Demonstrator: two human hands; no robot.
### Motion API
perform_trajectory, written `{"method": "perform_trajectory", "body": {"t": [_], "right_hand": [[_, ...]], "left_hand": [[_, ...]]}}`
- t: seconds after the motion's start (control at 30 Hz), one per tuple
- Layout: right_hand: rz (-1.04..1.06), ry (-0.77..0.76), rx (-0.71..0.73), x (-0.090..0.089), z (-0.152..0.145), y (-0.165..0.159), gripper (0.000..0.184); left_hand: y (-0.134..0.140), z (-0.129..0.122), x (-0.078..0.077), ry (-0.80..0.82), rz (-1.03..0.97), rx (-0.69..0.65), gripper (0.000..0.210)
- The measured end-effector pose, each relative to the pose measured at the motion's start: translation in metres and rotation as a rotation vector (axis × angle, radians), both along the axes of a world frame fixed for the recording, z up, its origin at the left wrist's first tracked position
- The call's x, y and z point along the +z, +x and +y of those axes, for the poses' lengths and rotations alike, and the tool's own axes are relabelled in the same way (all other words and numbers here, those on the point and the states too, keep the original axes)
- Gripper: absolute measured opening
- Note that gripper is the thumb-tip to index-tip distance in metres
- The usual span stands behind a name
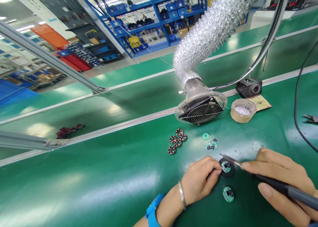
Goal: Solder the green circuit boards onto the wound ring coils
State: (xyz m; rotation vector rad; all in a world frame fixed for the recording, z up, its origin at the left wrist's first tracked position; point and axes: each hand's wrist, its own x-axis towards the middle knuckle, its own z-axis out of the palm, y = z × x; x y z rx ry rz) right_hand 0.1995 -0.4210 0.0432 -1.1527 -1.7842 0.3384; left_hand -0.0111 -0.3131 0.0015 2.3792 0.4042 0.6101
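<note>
My right hand (285, 184) grips a soldering iron (280, 184) by its dark handle. The metal tip points left and crosses just above a small round green circuit board (226, 166), which sits on a black disc (230, 174). At the left edge of this board, the thumb and index finger of my left hand (202, 177) are pinched together on it. Whether they also hold a thin wire is too small to see. Nearer to me lies a second round circuit board (228, 194) with a black part on it.
Copper-wound rings (177, 142) and several small circuit boards (211, 144) lie beyond my hands. A fume extractor hood (201, 109) hangs over the green bench. Behind it on the right are a tub of metal shavings (242, 111), a yellow sponge (259, 103), a black holder (248, 87) and pliers (311, 119).
</note>
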Motion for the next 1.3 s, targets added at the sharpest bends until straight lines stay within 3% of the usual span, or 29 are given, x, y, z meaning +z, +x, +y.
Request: {"method": "perform_trajectory", "body": {"t": [0.17, 0.47, 1.2, 1.3], "right_hand": [[0.119, 0.013, -0.133, -0.003, -0.004, -0.014, 0.016], [-0.062, 0.001, -0.068, -0.003, 0.000, -0.008, 0.023], [0.002, 0.029, -0.072, 0.003, -0.001, -0.006, 0.019], [-0.055, 0.013, -0.083, 0.001, 0.002, -0.004, 0.025]], "left_hand": [[0.000, 0.000, 0.000, 0.003, 0.001, 0.012, 0.011], [0.001, 0.000, -0.002, 0.028, -0.009, 0.010, 0.010], [0.000, -0.001, -0.002, 0.026, -0.004, 0.014, 0.010], [0.001, -0.001, -0.001, 0.027, -0.007, 0.012, 0.010]]}}
